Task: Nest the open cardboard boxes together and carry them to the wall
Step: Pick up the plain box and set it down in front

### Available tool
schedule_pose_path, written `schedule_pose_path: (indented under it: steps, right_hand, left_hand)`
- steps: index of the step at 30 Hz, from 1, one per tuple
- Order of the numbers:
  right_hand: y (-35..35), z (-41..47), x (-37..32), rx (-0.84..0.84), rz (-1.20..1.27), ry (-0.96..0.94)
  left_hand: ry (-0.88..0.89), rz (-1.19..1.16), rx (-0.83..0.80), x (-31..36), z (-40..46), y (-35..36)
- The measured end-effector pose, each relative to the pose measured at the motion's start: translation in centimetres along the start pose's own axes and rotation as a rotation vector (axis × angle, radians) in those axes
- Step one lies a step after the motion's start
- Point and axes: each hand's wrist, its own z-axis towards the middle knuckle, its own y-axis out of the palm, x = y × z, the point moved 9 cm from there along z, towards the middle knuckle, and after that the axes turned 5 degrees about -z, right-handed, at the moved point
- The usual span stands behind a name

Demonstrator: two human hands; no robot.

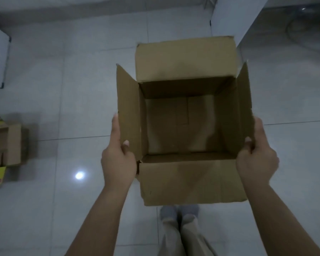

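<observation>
My forearms reached forward, and my left hand (118,159) gripped the left flap of the big cardboard box (183,126), thumb pressed on the flap's inner face, fingers (115,126) stretched along its outer side. My right hand (257,159) clamped the box's right flap the same way, thumb inside and fingers behind. I held the box above the pale tiled floor (81,89), mouth up, all four flaps spread, nothing inside it. Below the box's near flap showed my grey-socked feet (179,213). Well to the left of the box, a smaller open box (6,145) with yellow printed flaps sat on the floor. Beyond the box's far right corner stood a white panel (235,15).
</observation>
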Motion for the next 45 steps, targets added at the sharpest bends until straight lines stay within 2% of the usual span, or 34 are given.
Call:
schedule_pose_path:
  steps: [6,14,18,22,25,29,31,33,36,39,41,43,45]
  right_hand:
    - [0.0,-2.0,0.2,0.055,0.044,-0.016]
    - [2.9,-4.7,3.1,-0.06,0.059,-0.005]
    - [6.9,-3.3,4.6,-0.179,0.0,0.037]
    - [11.6,-1.5,5.5,-0.208,-0.031,-0.001]
    - [15.8,-0.1,7.5,-0.272,-0.03,0.056]
    - [20.4,1.6,8.6,-0.334,-0.031,-0.031]
    - [22.5,1.9,9.6,-0.404,-0.053,-0.01]
    - [23.9,1.6,10.2,-0.445,-0.064,0.01]
    - [24.4,0.6,10.6,-0.447,-0.083,0.008]
    - [23.5,0.1,10.3,-0.415,-0.193,-0.081]
    - [23.1,0.4,9.9,-0.408,-0.404,-0.218]
    - [23.2,0.9,10.4,-0.437,-0.682,-0.285]
    - [22.8,1.9,11.4,-0.453,-0.871,-0.237]
  left_hand:
    - [0.021,0.059,0.013,-0.4,-2.0,1.3]
    - [-0.055,0.098,-0.101,-3.4,-2.9,4.1]
    - [-0.066,0.116,-0.138,-4.8,-1.3,7.1]
    - [-0.056,0.112,-0.132,-7.3,0.7,10.5]
    - [-0.043,0.086,-0.118,-9.8,2.3,13.6]
    - [-0.029,0.07,-0.146,-13.0,4.1,17.7]
    - [-0.025,0.074,-0.137,-14.5,4.9,18.9]
    - [-0.021,0.07,-0.115,-15.8,5.0,19.4]
    - [-0.06,0.096,-0.166,-16.6,4.5,19.9]
    - [0.18,0.508,-0.136,-14.1,3.8,19.4]
    - [0.295,0.726,-0.088,-13.2,3.7,19.0]
    - [0.225,0.764,-0.132,-14.3,4.1,18.6]
    - [0.094,0.761,-0.235,-16.2,4.3,18.8]
